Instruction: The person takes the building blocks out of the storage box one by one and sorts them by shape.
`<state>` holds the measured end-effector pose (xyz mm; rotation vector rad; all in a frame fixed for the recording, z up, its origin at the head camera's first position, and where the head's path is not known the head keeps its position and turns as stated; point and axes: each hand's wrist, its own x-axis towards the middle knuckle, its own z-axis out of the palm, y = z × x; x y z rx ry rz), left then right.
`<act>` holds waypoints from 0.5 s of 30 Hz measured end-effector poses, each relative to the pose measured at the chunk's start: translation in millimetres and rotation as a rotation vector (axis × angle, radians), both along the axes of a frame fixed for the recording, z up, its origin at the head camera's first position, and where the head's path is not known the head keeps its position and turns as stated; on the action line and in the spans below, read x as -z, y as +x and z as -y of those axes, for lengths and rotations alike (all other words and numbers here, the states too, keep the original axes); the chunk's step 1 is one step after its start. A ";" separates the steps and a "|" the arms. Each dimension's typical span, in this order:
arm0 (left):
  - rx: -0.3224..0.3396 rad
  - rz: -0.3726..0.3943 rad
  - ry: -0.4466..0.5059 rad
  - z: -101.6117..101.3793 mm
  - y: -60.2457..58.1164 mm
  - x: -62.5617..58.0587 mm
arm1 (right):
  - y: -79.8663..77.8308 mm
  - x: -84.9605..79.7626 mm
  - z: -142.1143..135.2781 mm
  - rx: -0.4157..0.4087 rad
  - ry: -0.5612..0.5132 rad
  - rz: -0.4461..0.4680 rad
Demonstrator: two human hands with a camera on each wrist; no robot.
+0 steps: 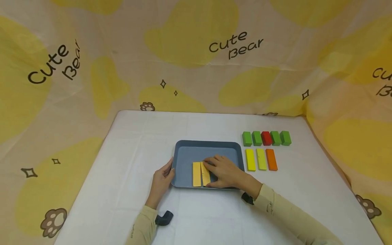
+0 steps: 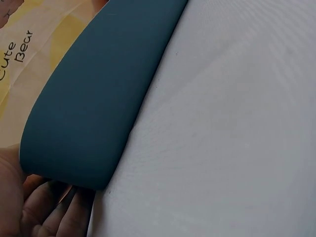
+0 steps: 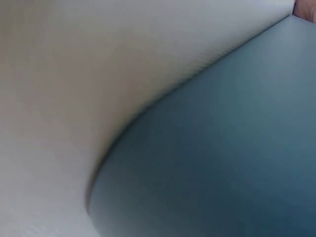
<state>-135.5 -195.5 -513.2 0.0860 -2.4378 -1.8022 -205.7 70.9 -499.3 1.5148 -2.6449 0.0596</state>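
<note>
A blue-grey tray (image 1: 183, 166) lies on the white table in the head view. My left hand (image 1: 161, 183) holds its left side; the left wrist view shows curled fingers (image 2: 74, 215) by the tray corner. Inside, near the front rim, one light orange-yellow block (image 1: 197, 174) lies lengthwise. Just right of it is a second such block (image 1: 205, 175), slightly slanted, its far end close to the first. My right hand (image 1: 226, 173) pinches this second block between thumb and fingers at its two ends. The right wrist view shows mostly the tray's outer wall (image 3: 207, 163).
Right of the tray, a back row holds several green blocks (image 1: 247, 139) with a red block (image 1: 266, 138) among them. In front lie a yellow block (image 1: 250, 160), a yellow-green block (image 1: 261, 159) and an orange block (image 1: 271, 159). A patterned cloth (image 1: 196, 68) hangs behind the table.
</note>
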 end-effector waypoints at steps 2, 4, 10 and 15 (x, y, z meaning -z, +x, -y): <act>-0.001 0.000 0.001 0.2 -0.1 0.3 | -0.6 0.0 0.2 -0.014 -0.003 -0.023; 0.000 0.000 0.001 0.3 0.1 0.3 | -1.4 0.2 0.3 -0.024 0.000 -0.034; -0.001 0.004 0.003 0.2 1.2 -1.3 | -3.7 2.1 -0.5 -0.035 0.021 -0.022; 0.000 -0.001 -0.009 -0.1 1.1 -2.1 | -7.0 4.1 -2.7 -0.063 0.008 -0.034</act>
